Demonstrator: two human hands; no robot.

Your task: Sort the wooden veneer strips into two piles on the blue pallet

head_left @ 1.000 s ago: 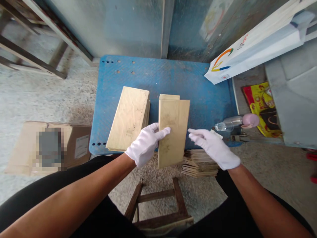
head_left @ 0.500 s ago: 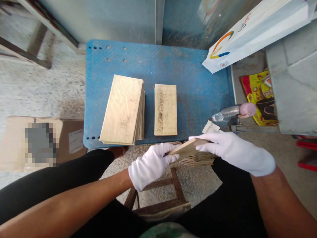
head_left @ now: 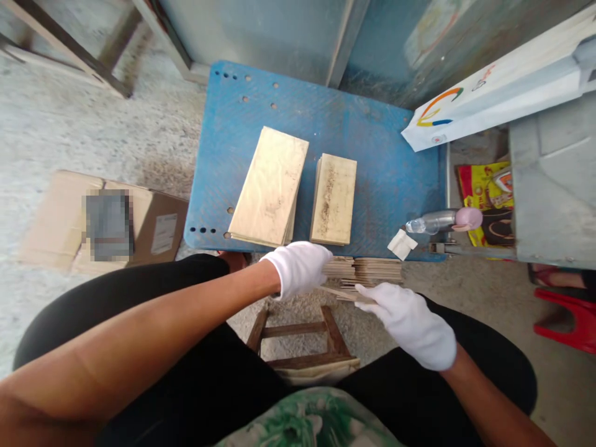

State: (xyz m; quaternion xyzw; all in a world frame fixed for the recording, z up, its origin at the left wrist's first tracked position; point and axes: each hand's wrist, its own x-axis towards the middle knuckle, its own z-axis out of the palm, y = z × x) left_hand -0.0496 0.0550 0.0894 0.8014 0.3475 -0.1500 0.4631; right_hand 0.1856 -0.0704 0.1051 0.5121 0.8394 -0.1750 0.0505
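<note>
A thin wooden board is tilted nearly edge-on above the gap between my knees. My right hand, in a white glove, pinches its right end. My left hand, gloved too, is closed at the left end, its thumb partly hidden. Just beyond the board, stacks of similar boards sit below the near edge of the blue table. On the table lie a taller pile of larger pale boards and a pile of smaller boards with dark specks.
A folded white paper and a bottle with a pink cap lie at the table's right. A white paper bag leans behind them. A cardboard box stands left, a wooden stool between my legs, a red stool at right.
The held board has turned from showing its face to nearly edge-on. My right hand has come lower and my left hand a little higher. The camera view has shifted and rotated.
</note>
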